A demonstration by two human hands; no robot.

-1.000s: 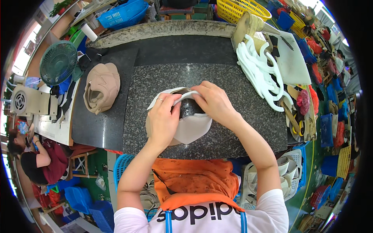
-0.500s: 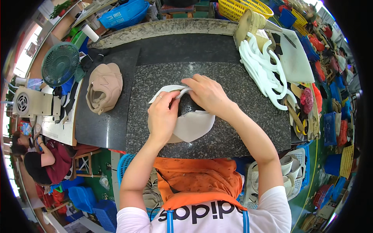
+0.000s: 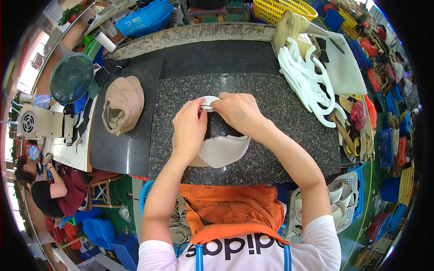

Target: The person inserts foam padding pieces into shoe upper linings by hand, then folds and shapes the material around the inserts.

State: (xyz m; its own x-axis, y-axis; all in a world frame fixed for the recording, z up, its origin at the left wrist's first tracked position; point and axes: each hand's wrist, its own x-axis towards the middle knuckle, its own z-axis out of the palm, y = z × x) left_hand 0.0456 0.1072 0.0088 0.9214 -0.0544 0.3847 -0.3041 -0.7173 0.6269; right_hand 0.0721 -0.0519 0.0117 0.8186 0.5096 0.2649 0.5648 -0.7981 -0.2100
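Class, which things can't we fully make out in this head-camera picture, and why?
Head view: much of the left side of the pale piece, covered by the left hand.
Head view: some beige pieces below the bench, hidden by the left forearm and orange apron.
Head view: far side of the yellow basket, cut off by the upper edge.
Head view: what the co-worker handles, too small.

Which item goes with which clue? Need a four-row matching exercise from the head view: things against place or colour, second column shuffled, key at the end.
Things
1. fan
2. tan piece
3. white curved strips
4. pale piece

Clues
A. held between the left hand and right hand
B. bunched at the right side of the speckled slab
C. green, with a round grille
D. on the dark surface left of the slab

Pairs: 1-C, 2-D, 3-B, 4-A
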